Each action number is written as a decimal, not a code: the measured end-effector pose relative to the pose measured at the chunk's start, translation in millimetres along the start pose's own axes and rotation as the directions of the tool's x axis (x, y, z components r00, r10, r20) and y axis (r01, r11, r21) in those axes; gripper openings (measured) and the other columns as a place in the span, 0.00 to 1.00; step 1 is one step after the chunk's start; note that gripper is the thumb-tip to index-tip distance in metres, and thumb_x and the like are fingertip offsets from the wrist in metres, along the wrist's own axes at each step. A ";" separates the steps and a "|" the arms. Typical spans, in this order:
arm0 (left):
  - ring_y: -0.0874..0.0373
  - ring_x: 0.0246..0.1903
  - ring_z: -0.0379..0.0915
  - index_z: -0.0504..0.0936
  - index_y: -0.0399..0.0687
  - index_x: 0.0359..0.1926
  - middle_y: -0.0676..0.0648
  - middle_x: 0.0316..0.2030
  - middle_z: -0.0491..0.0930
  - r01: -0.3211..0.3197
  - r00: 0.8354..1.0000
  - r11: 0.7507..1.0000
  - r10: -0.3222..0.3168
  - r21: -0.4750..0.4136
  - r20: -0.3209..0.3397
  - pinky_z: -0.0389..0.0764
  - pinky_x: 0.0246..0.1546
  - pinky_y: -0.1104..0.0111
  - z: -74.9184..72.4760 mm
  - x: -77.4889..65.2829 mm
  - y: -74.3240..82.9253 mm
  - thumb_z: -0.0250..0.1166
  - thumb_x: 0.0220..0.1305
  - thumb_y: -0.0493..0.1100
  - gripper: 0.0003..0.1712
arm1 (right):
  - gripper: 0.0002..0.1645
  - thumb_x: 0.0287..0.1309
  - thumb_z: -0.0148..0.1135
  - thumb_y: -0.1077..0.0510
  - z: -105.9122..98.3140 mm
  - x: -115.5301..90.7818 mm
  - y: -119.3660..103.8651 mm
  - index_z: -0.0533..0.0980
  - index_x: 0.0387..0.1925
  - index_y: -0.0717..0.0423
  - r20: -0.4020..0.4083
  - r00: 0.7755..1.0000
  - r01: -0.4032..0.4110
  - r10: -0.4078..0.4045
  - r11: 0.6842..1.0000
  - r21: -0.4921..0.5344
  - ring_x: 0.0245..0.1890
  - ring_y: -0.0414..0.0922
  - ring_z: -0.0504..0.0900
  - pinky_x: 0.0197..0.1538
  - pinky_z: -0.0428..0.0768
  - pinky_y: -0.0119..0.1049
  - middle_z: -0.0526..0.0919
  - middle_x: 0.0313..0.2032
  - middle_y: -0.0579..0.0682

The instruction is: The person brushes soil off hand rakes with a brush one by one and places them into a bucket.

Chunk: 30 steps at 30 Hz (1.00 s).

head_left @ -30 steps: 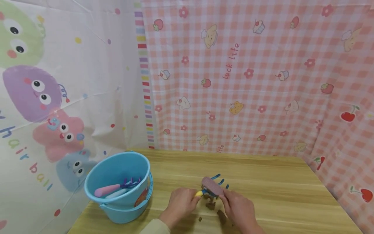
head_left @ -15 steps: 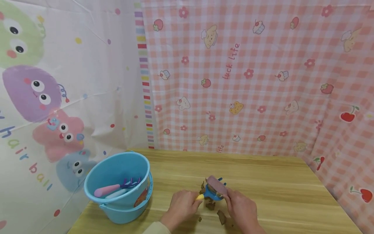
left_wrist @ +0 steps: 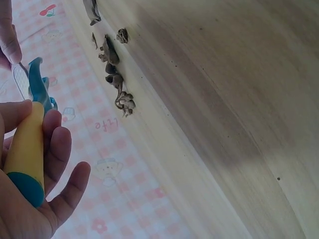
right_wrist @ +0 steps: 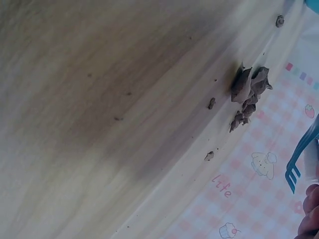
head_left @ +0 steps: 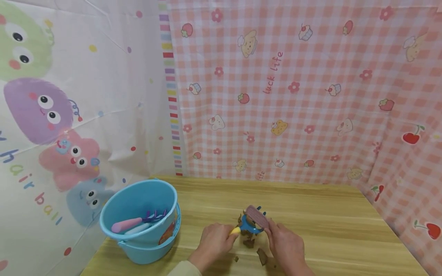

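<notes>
My left hand (head_left: pixel 215 242) grips the yellow handle (left_wrist: pixel 26 144) of a small hand rake with a blue head (head_left: pixel 246 226). My right hand (head_left: pixel 286 243) holds a mauve flat-headed tool (head_left: pixel 257 217) with a textured face; its exact kind cannot be told. That flat head lies across the rake head above the table, hiding part of its tines. Under and beside both tools lie brown crumpled bits (head_left: pixel 248 243), resembling dry leaves or clay. In the right wrist view, the rake's blue tines (right_wrist: pixel 293 177) appear by the fingers (right_wrist: pixel 311 204).
A light blue bucket (head_left: pixel 141 249) stands left on the wood-grain table (head_left: pixel 331 214). Inside it are a pink-handled tool (head_left: pixel 126 225) with purple tines and a pale-handled one. A pink checked cloth (head_left: pixel 297 107) hangs behind, and a white printed cloth (head_left: pixel 117 96) hangs at left.
The rake has turned in my left hand, so its tines point less to the upper right and its blue head shows more. The mauve tool has shifted slightly right along with my right hand.
</notes>
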State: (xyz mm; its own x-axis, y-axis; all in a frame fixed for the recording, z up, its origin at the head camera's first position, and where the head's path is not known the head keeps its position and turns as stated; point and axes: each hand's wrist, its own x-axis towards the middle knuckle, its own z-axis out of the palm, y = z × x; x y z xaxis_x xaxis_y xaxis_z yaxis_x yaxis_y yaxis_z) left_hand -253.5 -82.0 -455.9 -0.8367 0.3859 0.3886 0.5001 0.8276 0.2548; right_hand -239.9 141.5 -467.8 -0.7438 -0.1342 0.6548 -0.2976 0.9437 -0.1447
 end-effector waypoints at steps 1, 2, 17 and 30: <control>0.68 0.13 0.54 0.70 0.56 0.18 0.62 0.13 0.60 -0.001 1.000 1.000 0.001 -0.004 0.001 0.58 0.14 0.73 -0.1 0.0 -0.2 0.65 0.65 0.49 0.19 | 0.17 0.56 0.72 0.54 -0.4 0.1 -0.2 0.84 0.46 0.55 0.002 1.000 -0.008 0.008 1.000 0.008 0.12 0.44 0.72 0.13 0.67 0.40 0.77 0.20 0.47; 0.68 0.13 0.54 0.70 0.56 0.19 0.62 0.13 0.60 -0.003 1.000 1.000 0.003 -0.005 0.002 0.58 0.14 0.73 -0.3 0.0 -0.2 0.65 0.65 0.50 0.19 | 0.17 0.56 0.72 0.54 -0.6 0.2 -0.4 0.84 0.46 0.55 0.002 1.000 -0.019 0.019 1.000 0.018 0.12 0.44 0.73 0.13 0.67 0.40 0.78 0.21 0.47; 0.68 0.13 0.55 0.70 0.55 0.18 0.62 0.13 0.61 -0.030 0.999 0.999 0.031 0.034 -0.020 0.57 0.15 0.74 -2.0 0.2 1.9 0.67 0.63 0.49 0.20 | 0.12 0.61 0.68 0.53 -3.9 -0.3 -1.4 0.85 0.44 0.53 0.172 0.977 -0.140 0.126 0.988 0.072 0.21 0.46 0.81 0.19 0.74 0.42 0.84 0.27 0.47; 0.69 0.13 0.54 0.72 0.55 0.19 0.61 0.13 0.60 -0.032 0.999 0.999 0.032 0.024 0.007 0.58 0.14 0.74 -0.4 0.0 -0.4 0.67 0.64 0.49 0.18 | 0.11 0.56 0.71 0.54 -1.9 -2.5 4.6 0.84 0.42 0.52 0.015 0.998 -0.060 0.059 0.993 0.102 0.20 0.50 0.82 0.16 0.72 0.44 0.85 0.27 0.50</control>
State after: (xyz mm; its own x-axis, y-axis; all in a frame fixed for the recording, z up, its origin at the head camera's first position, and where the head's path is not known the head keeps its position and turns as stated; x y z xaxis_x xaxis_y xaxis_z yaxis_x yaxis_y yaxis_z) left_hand -253.5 -82.6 -455.7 -0.8219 0.4152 0.3900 0.5212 0.8244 0.2206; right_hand -238.3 146.8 -468.8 -0.7693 -0.0828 0.6335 -0.3116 0.9142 -0.2589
